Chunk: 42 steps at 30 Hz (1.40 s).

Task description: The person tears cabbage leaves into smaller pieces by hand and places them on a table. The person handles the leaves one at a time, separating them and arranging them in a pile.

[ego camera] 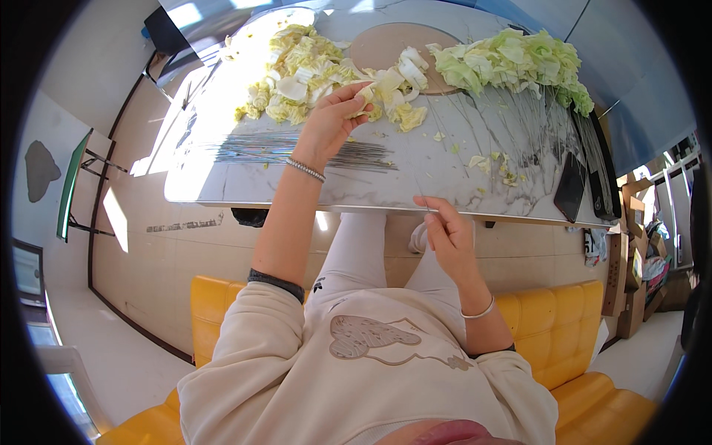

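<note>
My left hand (339, 114) reaches over the marble-patterned table (250, 186), its fingers closed on a piece of pale yellow-green cabbage leaf at the edge of a small group of leaves (410, 115). Nearer the table's front edge, my right hand (448, 233) pinches a thin metal skewer (424, 196) that points away from me. A large heap of torn cabbage leaves (300, 72) lies beyond my left hand. Under my left wrist is a bundle of bare metal skewers (256, 149). Greener leaves threaded on skewers (517, 58) are piled at the back right, their thin shafts pointing towards me.
A round beige board (384, 44) lies at the back of the table. Leaf scraps (503, 169) are scattered at the right. A dark phone (570, 186) lies near the right edge beside a long black object (603, 194). A yellow padded bench (548, 317) is behind me.
</note>
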Each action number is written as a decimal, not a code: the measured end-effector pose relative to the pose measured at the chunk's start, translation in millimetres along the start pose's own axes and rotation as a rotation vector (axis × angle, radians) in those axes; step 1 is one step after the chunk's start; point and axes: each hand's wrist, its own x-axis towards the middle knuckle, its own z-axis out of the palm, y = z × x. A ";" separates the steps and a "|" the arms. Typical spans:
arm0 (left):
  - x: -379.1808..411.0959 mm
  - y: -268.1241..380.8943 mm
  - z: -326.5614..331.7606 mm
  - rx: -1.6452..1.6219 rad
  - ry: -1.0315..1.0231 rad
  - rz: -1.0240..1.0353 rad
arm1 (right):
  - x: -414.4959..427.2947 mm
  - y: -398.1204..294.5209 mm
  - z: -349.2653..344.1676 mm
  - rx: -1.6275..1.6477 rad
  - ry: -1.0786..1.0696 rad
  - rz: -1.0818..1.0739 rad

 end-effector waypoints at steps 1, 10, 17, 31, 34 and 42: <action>-1.6 -1.5 -0.3 0.045 0.010 0.032 | -1.3 0.1 0.5 -0.008 -0.006 -0.005; -15.4 -5.4 7.7 0.359 0.152 0.276 | -8.6 8.4 2.1 0.003 -0.016 0.052; -14.2 -18.7 6.1 0.740 0.238 0.701 | -12.1 10.2 0.4 0.002 -0.041 0.043; -34.0 -23.2 19.8 0.801 0.267 0.635 | -14.2 -1.2 4.2 0.078 -0.056 0.100; -32.3 -28.9 18.8 0.707 0.217 0.651 | -12.5 -0.2 6.3 0.080 -0.055 0.096; -44.4 -41.2 53.3 0.712 -0.054 0.556 | 6.1 -2.0 6.3 0.170 0.079 0.088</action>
